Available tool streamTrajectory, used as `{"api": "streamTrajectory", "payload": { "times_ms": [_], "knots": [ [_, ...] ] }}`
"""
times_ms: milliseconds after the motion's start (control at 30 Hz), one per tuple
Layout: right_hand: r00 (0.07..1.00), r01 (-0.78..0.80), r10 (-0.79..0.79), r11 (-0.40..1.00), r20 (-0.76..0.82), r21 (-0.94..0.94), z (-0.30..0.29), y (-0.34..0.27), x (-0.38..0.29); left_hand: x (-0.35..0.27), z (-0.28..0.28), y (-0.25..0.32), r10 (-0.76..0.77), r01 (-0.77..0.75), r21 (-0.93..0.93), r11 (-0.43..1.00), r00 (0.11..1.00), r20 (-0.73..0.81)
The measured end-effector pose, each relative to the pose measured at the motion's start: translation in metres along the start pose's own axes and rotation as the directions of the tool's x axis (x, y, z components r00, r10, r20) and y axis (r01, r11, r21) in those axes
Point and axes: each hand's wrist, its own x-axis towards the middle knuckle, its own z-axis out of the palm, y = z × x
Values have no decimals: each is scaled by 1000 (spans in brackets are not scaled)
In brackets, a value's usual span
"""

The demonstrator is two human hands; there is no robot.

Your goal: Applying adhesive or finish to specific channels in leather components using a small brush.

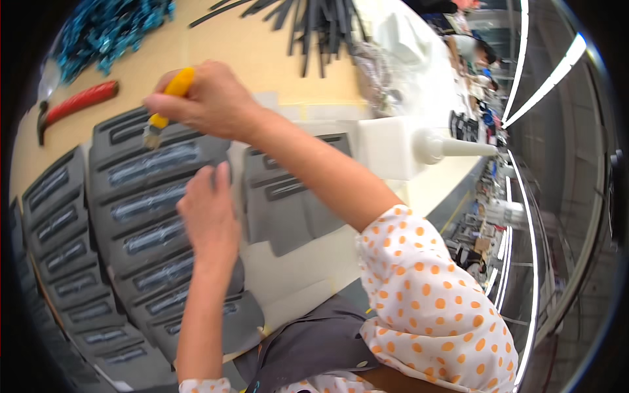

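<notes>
My right hand (206, 100) grips a flat brush (172, 98) with a yellow handle. Its bristles point down over the topmost of the overlapping dark grey pieces (113, 201). Below the brush, a recessed strip (152, 162) on one piece looks coated with something wet and whitish; similar strips run down the same column. My left hand (209, 206) is over the right part of these pieces, fingers somewhat apart and blurred; whether it touches them I cannot tell. Right of it, more grey pieces (295, 211) with slots lie on the pale table, partly under my right forearm.
A red-handled hammer (81, 100) lies at the upper left, near a pile of shiny blue material (110, 34). Dark strips (319, 29) fan out at the top. A white bottle with a nozzle (393, 147) is on the right. Another person (471, 49) is in the distance.
</notes>
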Motion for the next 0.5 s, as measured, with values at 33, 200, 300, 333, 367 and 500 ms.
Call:
{"api": "streamTrajectory", "payload": {
  "times_ms": [33,200,300,333,367,500],
  "knots": [
    [1000,-1,1,1000,-8,-26,-3,-2,2,-6,-8,-11,-10,10,-2,1000,1000,-21],
    [997,-38,38,999,60,6,-9,-9,11,-11,-55,-70,-102,113,84,990,987,-125],
    [998,-67,67,998,-6,-5,-25,8,4,8,-59,-100,-111,130,75,989,969,-219],
    [990,-136,135,990,35,42,-23,4,6,7,-64,-112,-144,174,111,978,961,-238],
    [991,-122,119,991,58,59,-19,0,8,7,-64,-124,-163,200,125,972,953,-256],
    [986,-124,123,992,115,3,3,-10,21,13,-66,-145,-206,254,169,952,944,-259]
  ]
}}
